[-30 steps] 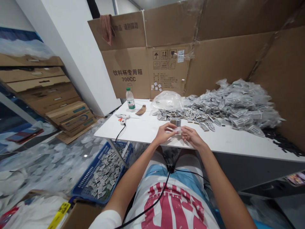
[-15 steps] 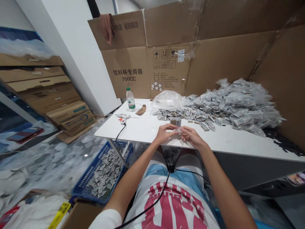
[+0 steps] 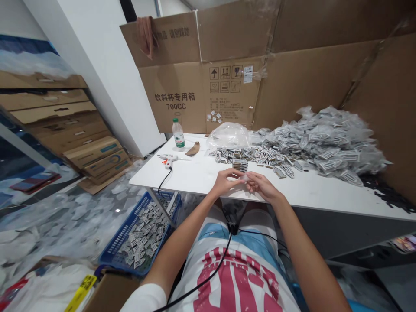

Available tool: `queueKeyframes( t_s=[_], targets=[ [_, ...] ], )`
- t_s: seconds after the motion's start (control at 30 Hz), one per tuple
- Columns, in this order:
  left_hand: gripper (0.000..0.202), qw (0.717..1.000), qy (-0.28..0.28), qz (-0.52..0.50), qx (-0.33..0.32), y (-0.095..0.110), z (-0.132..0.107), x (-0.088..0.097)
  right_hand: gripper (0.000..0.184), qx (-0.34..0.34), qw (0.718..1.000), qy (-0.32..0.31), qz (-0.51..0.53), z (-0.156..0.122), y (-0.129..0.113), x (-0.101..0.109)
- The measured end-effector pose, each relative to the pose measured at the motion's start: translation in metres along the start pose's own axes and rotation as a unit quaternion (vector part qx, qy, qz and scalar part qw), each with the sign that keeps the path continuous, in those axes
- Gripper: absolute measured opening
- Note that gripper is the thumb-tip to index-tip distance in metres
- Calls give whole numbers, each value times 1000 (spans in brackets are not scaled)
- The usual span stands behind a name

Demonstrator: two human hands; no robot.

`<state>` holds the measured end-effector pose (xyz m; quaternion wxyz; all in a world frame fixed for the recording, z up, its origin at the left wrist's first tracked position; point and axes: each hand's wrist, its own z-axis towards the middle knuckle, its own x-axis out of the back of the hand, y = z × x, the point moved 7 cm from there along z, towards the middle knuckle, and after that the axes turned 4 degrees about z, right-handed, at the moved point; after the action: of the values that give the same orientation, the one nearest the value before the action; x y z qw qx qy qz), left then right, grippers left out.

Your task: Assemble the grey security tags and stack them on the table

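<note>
Now, from the head view: both hands meet over the near edge of the white bench (image 3: 195, 173). The left hand (image 3: 224, 182) and right hand (image 3: 263, 186) each close their grip, thumb against fingertips, on one small clear packet (image 3: 243, 177), held between them just above the bench top. What the packet holds is too small to tell.

At twelve o'clock from the hands, close by, stands a short stack (image 3: 239, 165) of flat pieces. Beyond it, loose pieces (image 3: 256, 155) lie scattered, and at two o'clock a big pile (image 3: 328, 143) of bagged ones spreads to the bench's far end. A clear bag (image 3: 228, 135) sits at eleven o'clock. Further out at ten o'clock lie a glue gun (image 3: 168, 160) and, behind it, an upright bottle (image 3: 178, 134). At eight o'clock, on the floor, a blue basket (image 3: 126, 236) holds more pieces. Cardboard (image 3: 201, 95) walls the bench's far side.
</note>
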<state>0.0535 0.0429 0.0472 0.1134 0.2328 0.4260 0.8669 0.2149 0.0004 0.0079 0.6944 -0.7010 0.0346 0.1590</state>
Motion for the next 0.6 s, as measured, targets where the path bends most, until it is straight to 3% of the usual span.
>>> queueKeyframes(
  t_s=[0.33, 0.6],
  targets=[
    [41, 1000, 2, -19, 3, 2, 0, -1, 43, 11, 1000, 12, 18, 1, -1, 2],
    [55, 1000, 4, -24, -5, 2, 0, 0, 42, 12, 1000, 15, 22, 2, 1, 4]
  ],
)
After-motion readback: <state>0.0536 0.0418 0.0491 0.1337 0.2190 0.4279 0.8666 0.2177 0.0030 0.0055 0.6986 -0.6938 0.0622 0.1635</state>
